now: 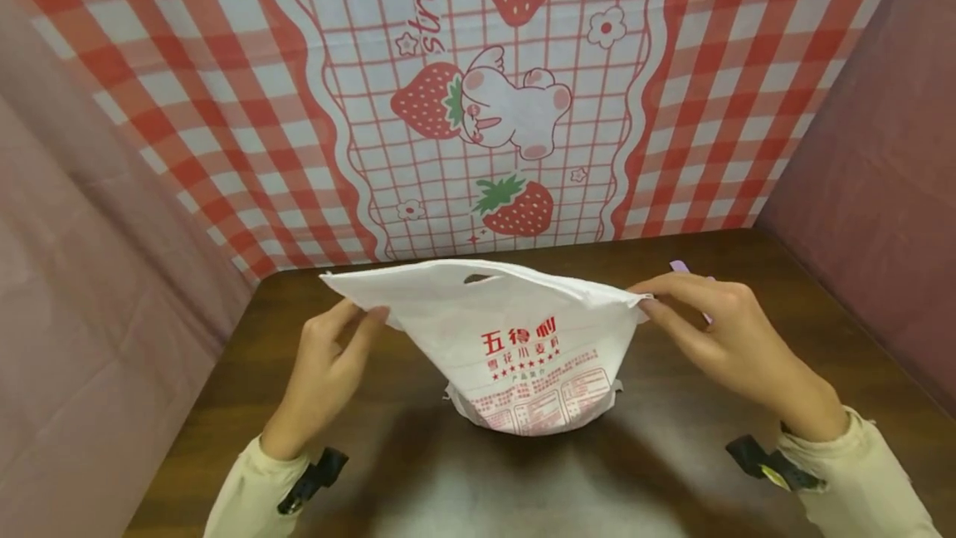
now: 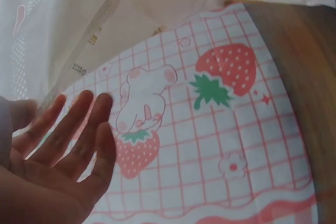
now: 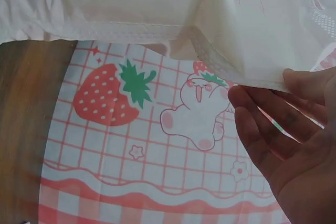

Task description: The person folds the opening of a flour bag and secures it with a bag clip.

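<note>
Between pinching hands (image 1: 329, 368) (image 1: 728, 343) stretches a white bag (image 1: 441, 314), inside hidden.

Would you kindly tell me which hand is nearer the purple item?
Right. The right hand partly hides the purple item in the head view; the left hand is across the white bag from it.

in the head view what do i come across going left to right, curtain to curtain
left pink curtain → left hand → white printed bag → right hand → right pink curtain
</note>
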Available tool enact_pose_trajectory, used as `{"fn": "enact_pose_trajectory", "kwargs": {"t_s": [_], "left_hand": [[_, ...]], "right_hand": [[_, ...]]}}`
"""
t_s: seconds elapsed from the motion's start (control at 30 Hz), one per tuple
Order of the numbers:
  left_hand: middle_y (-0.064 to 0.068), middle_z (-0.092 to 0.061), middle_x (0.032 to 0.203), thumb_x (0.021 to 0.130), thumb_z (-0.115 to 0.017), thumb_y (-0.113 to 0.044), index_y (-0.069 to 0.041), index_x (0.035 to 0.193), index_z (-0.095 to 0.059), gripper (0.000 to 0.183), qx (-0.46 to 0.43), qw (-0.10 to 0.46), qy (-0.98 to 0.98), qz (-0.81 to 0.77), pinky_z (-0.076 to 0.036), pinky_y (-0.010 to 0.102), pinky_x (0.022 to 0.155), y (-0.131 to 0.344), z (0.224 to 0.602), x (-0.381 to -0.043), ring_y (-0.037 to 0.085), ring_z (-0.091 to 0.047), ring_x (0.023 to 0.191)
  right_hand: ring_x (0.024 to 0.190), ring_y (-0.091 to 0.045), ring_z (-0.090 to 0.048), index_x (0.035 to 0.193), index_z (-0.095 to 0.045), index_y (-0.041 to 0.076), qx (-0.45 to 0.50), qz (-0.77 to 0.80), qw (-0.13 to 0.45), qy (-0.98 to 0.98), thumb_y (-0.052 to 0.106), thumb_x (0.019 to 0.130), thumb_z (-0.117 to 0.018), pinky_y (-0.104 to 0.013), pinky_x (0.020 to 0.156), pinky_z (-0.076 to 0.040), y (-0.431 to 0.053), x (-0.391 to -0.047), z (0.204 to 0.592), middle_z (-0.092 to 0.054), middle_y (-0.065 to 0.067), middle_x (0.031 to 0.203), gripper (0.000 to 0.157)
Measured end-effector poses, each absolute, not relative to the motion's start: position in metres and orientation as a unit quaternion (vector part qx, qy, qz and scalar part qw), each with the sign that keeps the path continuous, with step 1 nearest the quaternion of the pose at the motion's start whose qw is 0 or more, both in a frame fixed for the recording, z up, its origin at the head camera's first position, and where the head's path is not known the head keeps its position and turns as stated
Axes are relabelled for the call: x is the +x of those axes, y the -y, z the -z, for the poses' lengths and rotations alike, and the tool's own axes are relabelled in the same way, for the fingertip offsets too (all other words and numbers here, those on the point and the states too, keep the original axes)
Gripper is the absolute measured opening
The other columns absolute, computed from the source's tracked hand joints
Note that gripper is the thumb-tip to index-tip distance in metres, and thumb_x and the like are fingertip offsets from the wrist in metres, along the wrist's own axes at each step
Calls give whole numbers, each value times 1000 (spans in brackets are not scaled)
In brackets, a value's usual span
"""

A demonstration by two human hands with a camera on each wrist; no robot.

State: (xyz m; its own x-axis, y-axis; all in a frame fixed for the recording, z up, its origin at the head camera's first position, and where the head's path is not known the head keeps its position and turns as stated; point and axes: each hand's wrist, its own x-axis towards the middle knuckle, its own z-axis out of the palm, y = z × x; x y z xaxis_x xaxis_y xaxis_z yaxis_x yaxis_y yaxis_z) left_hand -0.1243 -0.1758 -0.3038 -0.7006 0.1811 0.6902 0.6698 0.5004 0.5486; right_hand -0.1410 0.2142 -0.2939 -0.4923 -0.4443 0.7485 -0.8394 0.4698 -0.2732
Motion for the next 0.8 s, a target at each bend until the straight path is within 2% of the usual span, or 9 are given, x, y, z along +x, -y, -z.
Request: {"fn": "enact_pose_trajectory", "kwargs": {"t_s": [0.13,0.23,0.33,0.43,0.53,0.63,0.8], "left_hand": [[4,-63,83,86,-53,0,-5,100,-63,18,-250,292,790,478,-43,20,70,161,291,-120,10,-55,76],[6,-60,78,88,-52,-3,-2,99,-63,15,-225,281,771,525,-42,22,62,152,285,-120,10,-51,70],[6,-60,74,89,-52,-9,-4,96,-64,14,-198,275,754,563,-41,24,57,146,284,-123,11,-51,65],[6,-62,75,89,-53,-13,-9,96,-66,15,-181,283,738,586,-43,26,60,144,283,-127,13,-55,66],[9,-63,75,90,-53,-13,-9,97,-66,16,-172,297,714,611,-44,25,63,141,282,-133,14,-57,67],[15,-60,71,90,-52,-9,1,95,-65,17,-169,312,688,633,-43,24,63,137,281,-142,12,-55,64],[6,-45,58,90,-50,-9,12,81,-56,23,-158,297,680,651,-33,21,53,128,279,-156,7,-40,55]], "right_hand": [[72,-1,-58,93,-68,12,394,-328,318,798,-8,66,-71,-15,85,-40,-218,-143,296,-67,3,82,34],[73,-1,-59,90,-69,10,381,-332,321,801,-10,64,-72,-16,87,-41,-220,-144,298,-68,2,80,32],[69,1,-58,88,-70,9,368,-333,321,806,-10,64,-71,-13,79,-43,-222,-143,299,-68,2,78,31],[62,2,-53,87,-70,10,360,-333,321,810,-6,67,-71,-10,66,-41,-222,-145,299,-67,2,76,25],[58,2,-49,86,-71,11,359,-335,318,811,0,72,-70,-11,61,-40,-221,-147,299,-67,2,74,18],[57,2,-49,85,-71,11,357,-337,313,813,2,73,-70,-11,61,-39,-222,-149,299,-67,2,72,15],[56,3,-48,84,-71,13,340,-336,316,820,-3,68,-73,-10,56,-38,-227,-149,301,-67,5,73,22]]}}
